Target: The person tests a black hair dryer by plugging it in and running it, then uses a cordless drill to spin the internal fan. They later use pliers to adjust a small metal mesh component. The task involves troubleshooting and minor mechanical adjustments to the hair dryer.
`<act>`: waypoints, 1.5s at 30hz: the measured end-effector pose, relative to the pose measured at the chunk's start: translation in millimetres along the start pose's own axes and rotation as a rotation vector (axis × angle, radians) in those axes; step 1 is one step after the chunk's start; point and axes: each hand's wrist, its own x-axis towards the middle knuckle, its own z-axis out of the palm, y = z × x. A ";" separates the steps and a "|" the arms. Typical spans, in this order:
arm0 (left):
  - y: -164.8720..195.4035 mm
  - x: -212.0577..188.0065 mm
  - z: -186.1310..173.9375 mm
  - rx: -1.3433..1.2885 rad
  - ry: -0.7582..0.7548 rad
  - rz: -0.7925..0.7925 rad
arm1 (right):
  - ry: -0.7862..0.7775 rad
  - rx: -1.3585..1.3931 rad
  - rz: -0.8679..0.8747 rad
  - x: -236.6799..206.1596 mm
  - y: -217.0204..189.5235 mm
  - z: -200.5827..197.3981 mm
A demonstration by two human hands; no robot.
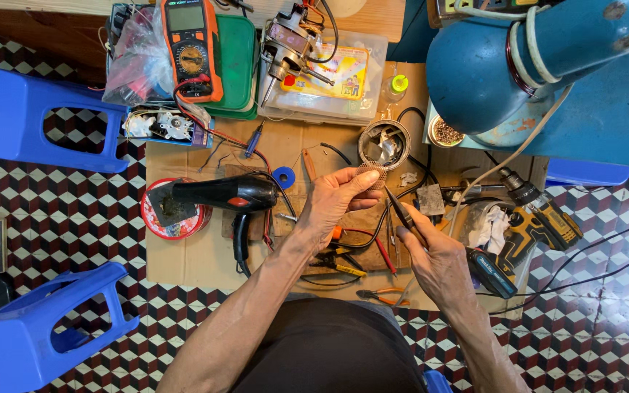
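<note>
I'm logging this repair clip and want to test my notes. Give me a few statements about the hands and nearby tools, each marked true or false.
1. The left hand holds a small round mesh piece. True.
2. The right hand holds the cordless drill. False: it holds a thin dark tool; the cordless drill lies on the cardboard to its right.
3. The black hair dryer lies to the left of the left hand. True.
4. The orange multimeter rests in the person's lap. False: it lies at the far edge of the work area, on a green tray.
</note>
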 end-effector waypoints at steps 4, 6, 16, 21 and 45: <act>2.4 -0.6 1.9 0.028 0.011 0.011 | -0.018 -0.067 0.053 0.8 -2.7 -1.4; 4.3 -1.4 2.8 0.050 0.016 0.013 | -0.012 -0.070 0.026 1.1 -2.9 -1.6; 11.1 -5.3 6.3 0.043 0.019 -0.001 | -0.106 -0.132 0.047 2.0 0.9 -1.5; 11.0 -6.2 5.9 0.039 0.017 0.017 | -0.106 -0.154 0.062 0.2 -3.2 -2.2; 13.3 -7.4 10.3 0.183 0.033 0.025 | -0.007 -0.191 -0.106 -3.9 0.0 -5.4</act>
